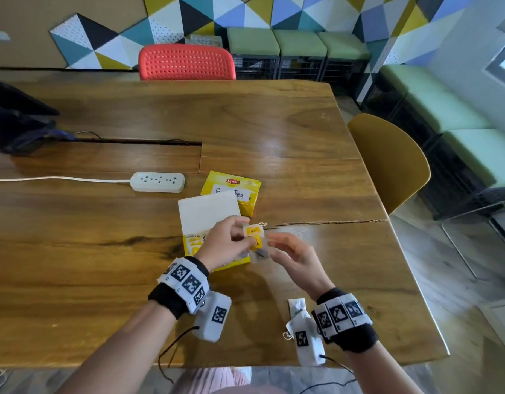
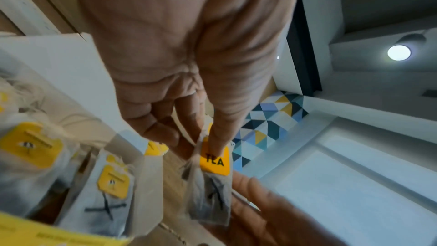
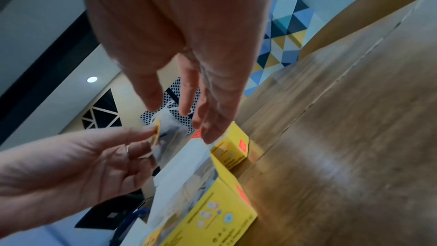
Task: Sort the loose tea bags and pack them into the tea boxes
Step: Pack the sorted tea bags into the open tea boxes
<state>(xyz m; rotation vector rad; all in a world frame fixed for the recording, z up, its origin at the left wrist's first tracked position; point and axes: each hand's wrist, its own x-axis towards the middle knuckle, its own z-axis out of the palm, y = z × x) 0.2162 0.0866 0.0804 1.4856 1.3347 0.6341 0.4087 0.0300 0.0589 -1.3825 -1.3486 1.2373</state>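
My left hand (image 1: pixel 244 237) pinches a tea bag (image 1: pixel 257 241) by its yellow tag, just right of the open tea box (image 1: pixel 217 264). In the left wrist view the tag reads TEA (image 2: pixel 214 162) and the bag (image 2: pixel 210 197) carries a black X. Similar X-marked bags (image 2: pixel 111 195) stand inside the open box, whose white lid (image 1: pixel 208 211) is raised. My right hand (image 1: pixel 276 244) is open with straight fingers (image 3: pixel 208 119) close beside the held bag (image 3: pixel 165 134). A closed yellow Lipton box (image 1: pixel 231 189) with a handwritten label sits behind. One white tea bag (image 1: pixel 296 305) lies by my right wrist.
A white power strip (image 1: pixel 157 182) with its cord lies left of the boxes. A dark bag (image 1: pixel 18 120) sits at the far left of the wooden table (image 1: pixel 302 132). A red chair (image 1: pixel 187 62) stands at the far side and a yellow chair (image 1: pixel 387 163) at the right edge.
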